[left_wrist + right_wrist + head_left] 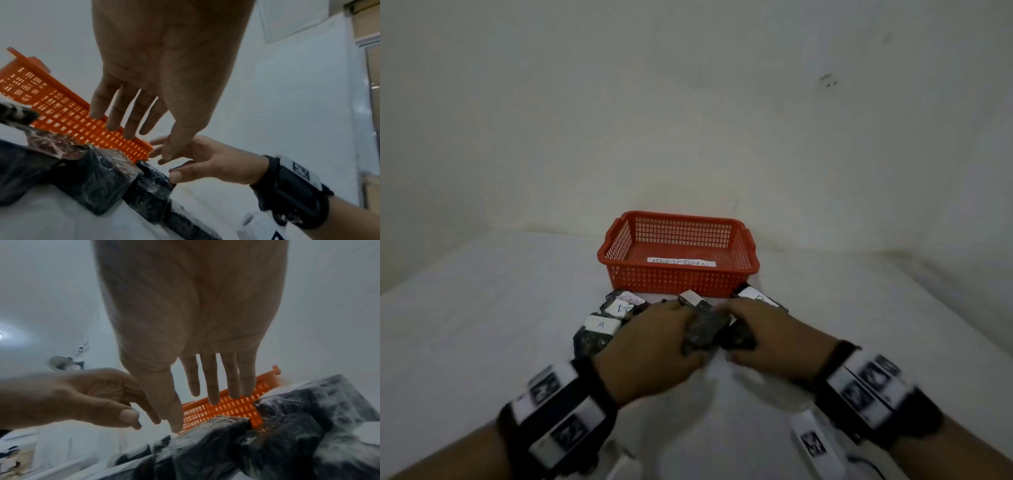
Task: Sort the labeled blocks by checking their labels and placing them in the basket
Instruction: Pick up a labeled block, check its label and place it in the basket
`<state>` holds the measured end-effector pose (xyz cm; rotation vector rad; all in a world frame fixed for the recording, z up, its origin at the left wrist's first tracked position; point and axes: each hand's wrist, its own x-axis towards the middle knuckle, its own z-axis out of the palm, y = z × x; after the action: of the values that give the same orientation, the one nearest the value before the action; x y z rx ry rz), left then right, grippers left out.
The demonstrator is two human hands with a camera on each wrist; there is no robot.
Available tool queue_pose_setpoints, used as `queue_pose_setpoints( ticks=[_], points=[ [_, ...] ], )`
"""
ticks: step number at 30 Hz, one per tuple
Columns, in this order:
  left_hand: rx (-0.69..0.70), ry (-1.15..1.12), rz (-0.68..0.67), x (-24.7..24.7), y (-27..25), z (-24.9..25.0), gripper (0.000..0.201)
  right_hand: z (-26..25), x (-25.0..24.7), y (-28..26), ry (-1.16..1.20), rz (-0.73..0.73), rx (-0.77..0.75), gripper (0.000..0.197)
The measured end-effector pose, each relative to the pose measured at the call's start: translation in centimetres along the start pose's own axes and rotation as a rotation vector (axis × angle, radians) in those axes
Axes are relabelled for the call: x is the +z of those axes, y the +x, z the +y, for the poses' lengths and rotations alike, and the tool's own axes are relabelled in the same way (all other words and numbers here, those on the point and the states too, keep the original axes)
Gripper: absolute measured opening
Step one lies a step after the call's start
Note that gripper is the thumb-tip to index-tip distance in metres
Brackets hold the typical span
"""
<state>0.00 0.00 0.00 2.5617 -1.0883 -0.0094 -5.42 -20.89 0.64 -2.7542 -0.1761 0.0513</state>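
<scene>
now | both hands' fingers straight, spread, holding nothing | over blocks [702,329] | basket [678,274] behind

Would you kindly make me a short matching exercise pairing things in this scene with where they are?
Things:
1. orange mesh plastic basket
2. white paper label reading ABNORMAL
3. dark wrapped block labelled A
4. left hand

Places:
a. inside the basket
b. left end of the pile
c. against the wall
d. over the pile's middle

Pairs: 1-c, 2-a, 3-b, 4-d
</scene>
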Motion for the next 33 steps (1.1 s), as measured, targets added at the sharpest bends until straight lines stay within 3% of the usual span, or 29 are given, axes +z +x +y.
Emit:
queue_pose_setpoints(
  ticks=[5,11,13,17,20,24,29,33],
  points=[
    [-0.136,0.154,-0.032,1.2,4.9,0.1,0.05,1.4,0.1,5.4,-0.087,-0.054,0.106,0.07],
    [-0.064,0.247,-0.145,2.5,5.9,1.1,0.037,2.2,0.1,6.7,-0.097,-0.1,0.133,0.078],
    [-0.076,0.248,-0.123,2.8,6.0,1.0,0.031,2.5,0.3,7.0,-0.104,-0.106,0.111,0.075],
    [-0.19,-0.085,-0.109,2.3,6.7,-0.9,0.03,2.9,0.6,7.2,-0.062,-0.092,0.108,0.065],
    [-0.215,-0.335,-0.076,1.0,6.8,-2.3,0.033,3.4,0.0,7.1,0.128,-0.06,0.089,0.061],
    [-0.168,-0.514,0.002,-0.6,7.1,-3.4,0.045,4.2,-0.8,7.3,0.39,0.092,0.086,0.064],
    [-0.12,-0.767,0.105,-1.4,7.9,-4.5,0.049,4.5,-0.4,7.9,0.773,0.205,0.034,0.05],
    [-0.124,-0.934,0.173,-0.8,8.0,-4.8,0.05,4.7,0.7,9.1,0.94,0.419,0.056,0.061]
  ],
)
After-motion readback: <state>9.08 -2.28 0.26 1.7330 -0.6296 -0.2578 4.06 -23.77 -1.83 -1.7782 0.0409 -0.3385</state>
